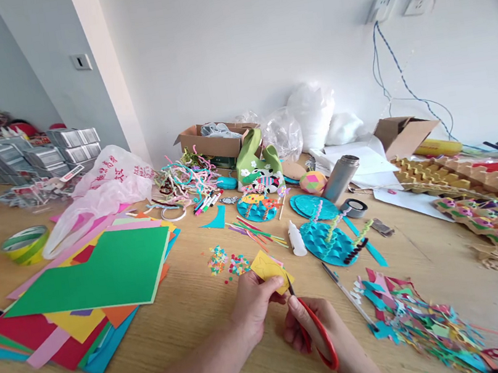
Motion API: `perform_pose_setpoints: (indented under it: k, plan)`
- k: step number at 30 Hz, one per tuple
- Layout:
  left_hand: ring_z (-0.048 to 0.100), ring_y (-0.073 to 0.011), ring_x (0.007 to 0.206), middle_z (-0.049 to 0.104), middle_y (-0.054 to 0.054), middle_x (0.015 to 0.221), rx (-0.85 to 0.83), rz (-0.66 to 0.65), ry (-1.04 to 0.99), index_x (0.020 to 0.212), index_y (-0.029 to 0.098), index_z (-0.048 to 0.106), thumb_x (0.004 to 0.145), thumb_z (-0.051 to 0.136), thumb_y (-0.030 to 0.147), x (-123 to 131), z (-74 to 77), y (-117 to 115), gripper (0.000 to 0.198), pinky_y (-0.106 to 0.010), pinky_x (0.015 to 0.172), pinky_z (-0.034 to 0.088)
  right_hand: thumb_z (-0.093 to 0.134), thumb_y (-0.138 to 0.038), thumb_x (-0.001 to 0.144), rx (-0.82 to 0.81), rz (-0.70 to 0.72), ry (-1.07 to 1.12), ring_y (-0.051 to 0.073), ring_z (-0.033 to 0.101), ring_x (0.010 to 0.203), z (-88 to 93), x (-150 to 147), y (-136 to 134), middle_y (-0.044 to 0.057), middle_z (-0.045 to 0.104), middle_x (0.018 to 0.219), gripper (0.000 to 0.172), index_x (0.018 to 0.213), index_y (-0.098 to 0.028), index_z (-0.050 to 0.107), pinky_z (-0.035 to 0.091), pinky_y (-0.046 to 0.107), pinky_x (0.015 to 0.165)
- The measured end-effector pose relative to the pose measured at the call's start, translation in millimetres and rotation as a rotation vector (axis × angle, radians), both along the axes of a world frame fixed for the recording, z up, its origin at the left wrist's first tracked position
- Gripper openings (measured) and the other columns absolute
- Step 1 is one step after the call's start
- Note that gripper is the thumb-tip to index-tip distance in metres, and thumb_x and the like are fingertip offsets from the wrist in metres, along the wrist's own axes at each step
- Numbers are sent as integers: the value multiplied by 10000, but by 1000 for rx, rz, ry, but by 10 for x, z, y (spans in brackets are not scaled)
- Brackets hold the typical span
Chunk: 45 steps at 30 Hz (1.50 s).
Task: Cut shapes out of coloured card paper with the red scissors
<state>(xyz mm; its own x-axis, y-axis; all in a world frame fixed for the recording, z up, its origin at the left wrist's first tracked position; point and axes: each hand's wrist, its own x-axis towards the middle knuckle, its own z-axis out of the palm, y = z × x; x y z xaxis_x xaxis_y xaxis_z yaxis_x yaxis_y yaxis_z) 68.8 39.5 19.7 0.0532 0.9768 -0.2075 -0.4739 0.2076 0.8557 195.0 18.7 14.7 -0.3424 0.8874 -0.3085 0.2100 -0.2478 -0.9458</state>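
Note:
A small yellow paper piece with pencil lines drawn on it is pinched between the thumb and fingers of my left hand. My right hand is wrapped round the red handles of a pair of scissors. The scissors' blades meet the right edge of the yellow paper, close to my left thumb. Both hands are above the wooden table's front middle. Just beyond them lie piles of small coloured paper dots and a white glue bottle.
Coloured sheets are stacked at left beside a tape roll. Paper scraps and a pen lie at right. Behind are blue discs, a metal flask, pipe cleaners and a cardboard box. Egg trays stand far right.

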Motion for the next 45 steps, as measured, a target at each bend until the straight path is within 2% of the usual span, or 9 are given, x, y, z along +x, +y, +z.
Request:
perform_pose_setpoints:
  k: [31, 45]
  plan:
    - [461, -96, 514, 528, 14, 558, -33, -33, 7, 622, 130, 576, 606, 651, 242, -7, 28, 4, 136, -235, 522, 367, 462, -705, 758, -4, 1, -33, 87, 495, 397, -117, 23, 28, 40, 589, 518, 596, 621, -129, 534, 357, 185, 390]
    - [456, -94, 518, 520, 17, 560, -20, -30, 26, 622, 135, 553, 613, 648, 243, -9, 29, 6, 144, -233, 527, 359, 455, -728, 739, 8, 5, -69, 95, 491, 407, -69, 15, 18, 40, 587, 525, 607, 617, -138, 533, 357, 194, 397]
